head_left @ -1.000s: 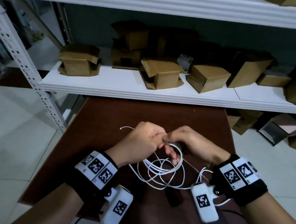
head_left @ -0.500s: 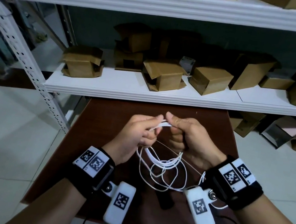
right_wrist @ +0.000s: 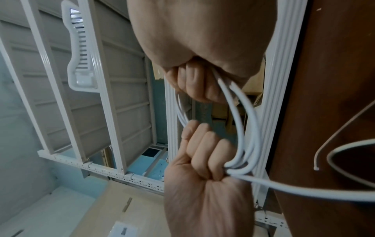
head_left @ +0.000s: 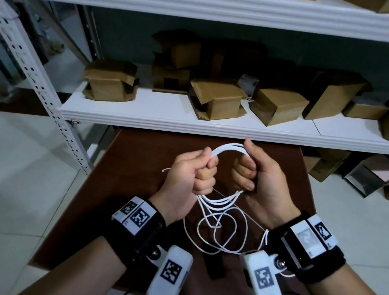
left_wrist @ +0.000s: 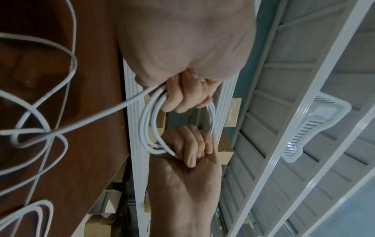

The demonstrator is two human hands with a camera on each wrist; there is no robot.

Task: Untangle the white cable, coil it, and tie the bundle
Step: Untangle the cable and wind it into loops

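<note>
Two hands are raised side by side above a dark brown bench (head_left: 136,153). Nearest, loose loops of the white cable (head_left: 216,230) hang below the hands and lie tangled on the bench. The left hand (head_left: 189,172) is a fist closed around several gathered strands. The right hand (head_left: 257,177) is fisted around the same strands, thumb up. Between the fists, the strands arch upward in a short bundle. One free cable end (head_left: 164,170) pokes out left of the left hand. Beyond stands a white shelf (head_left: 167,117) carrying cardboard boxes (head_left: 217,101).
</note>
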